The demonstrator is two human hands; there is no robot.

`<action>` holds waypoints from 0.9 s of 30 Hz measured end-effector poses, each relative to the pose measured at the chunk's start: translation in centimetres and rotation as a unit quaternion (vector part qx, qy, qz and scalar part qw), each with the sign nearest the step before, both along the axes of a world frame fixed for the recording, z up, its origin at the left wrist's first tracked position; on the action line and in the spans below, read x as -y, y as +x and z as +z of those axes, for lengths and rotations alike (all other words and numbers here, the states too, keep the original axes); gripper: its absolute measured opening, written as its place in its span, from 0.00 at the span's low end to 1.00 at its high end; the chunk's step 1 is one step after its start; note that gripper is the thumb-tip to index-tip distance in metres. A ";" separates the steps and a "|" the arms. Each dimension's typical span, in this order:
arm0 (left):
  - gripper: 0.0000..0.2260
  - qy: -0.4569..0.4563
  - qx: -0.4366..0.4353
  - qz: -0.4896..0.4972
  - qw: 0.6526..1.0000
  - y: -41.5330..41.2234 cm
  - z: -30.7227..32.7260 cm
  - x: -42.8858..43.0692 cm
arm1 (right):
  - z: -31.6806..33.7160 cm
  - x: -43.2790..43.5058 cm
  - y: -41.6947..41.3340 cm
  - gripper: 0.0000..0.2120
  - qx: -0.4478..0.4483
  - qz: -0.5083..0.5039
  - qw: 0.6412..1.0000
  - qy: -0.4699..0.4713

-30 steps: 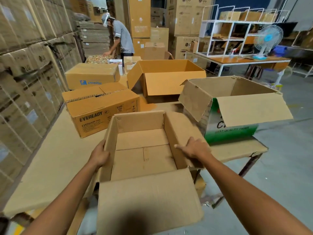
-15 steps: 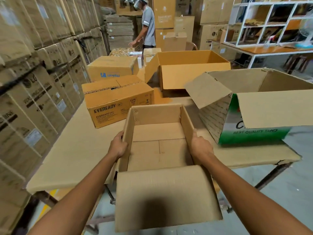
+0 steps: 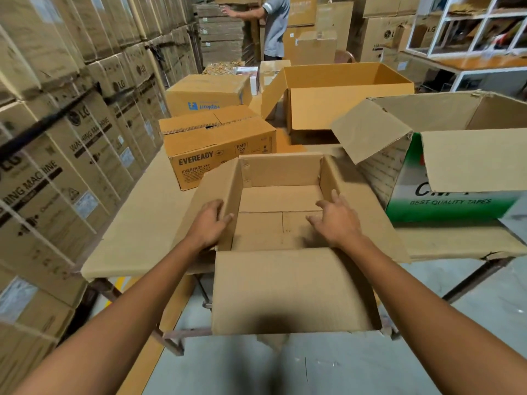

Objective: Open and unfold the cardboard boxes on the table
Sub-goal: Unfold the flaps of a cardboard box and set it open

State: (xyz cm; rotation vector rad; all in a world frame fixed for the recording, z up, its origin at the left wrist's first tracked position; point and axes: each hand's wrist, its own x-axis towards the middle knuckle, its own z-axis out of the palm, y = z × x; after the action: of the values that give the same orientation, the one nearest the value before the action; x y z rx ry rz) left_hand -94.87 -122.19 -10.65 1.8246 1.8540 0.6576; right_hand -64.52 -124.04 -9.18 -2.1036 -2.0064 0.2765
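Observation:
A plain brown cardboard box (image 3: pixel 281 172) stands open at the near edge of the table (image 3: pixel 137 223), its front flap (image 3: pixel 288 292) hanging toward me over the edge. My left hand (image 3: pixel 209 223) grips the top edge of the box's left wall, thumb inside. My right hand (image 3: pixel 335 220) hovers inside the box by the right wall with fingers spread, holding nothing. A closed Eveready box (image 3: pixel 216 149) sits behind on the left. An open green-and-white tape box (image 3: pixel 445 166) stands to the right, and a large open brown box (image 3: pixel 339 95) further back.
A closed Flipkart box (image 3: pixel 208 94) lies behind the Eveready box. Stacked LG washing machine cartons (image 3: pixel 71 124) line the left wall. A person in a grey shirt (image 3: pixel 273 24) works at the far end. White shelving (image 3: pixel 467 27) stands at right. Grey floor (image 3: pixel 285 366) lies below me.
The view has moved closer to the box. My right hand has let go of the right wall and moved inside the box with fingers spread. My left hand keeps its hold on the left wall.

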 end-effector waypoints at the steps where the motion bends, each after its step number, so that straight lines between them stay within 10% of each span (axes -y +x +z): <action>1: 0.26 0.013 -0.001 -0.003 1.000 -0.5 0.4 0.9 | 0.6 0.9 -1.0 0.27 -0.019 0.008 1.000 0.014; 13: 0.20 0.229 0.027 0.043 0.972 -13.3 1.8 24.0 | 3.2 20.7 -19.1 0.21 -0.247 0.059 0.955 0.151; 27: 0.21 0.139 0.041 0.256 0.956 -29.9 -9.4 50.3 | -9.6 39.5 -41.3 0.26 -0.266 0.238 0.934 0.029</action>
State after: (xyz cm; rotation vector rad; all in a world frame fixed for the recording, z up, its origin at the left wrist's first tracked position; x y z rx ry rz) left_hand -124.80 -172.54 -20.10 1.4334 2.2869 1.2100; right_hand -105.84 -163.56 -18.77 -1.2785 -2.0922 0.7611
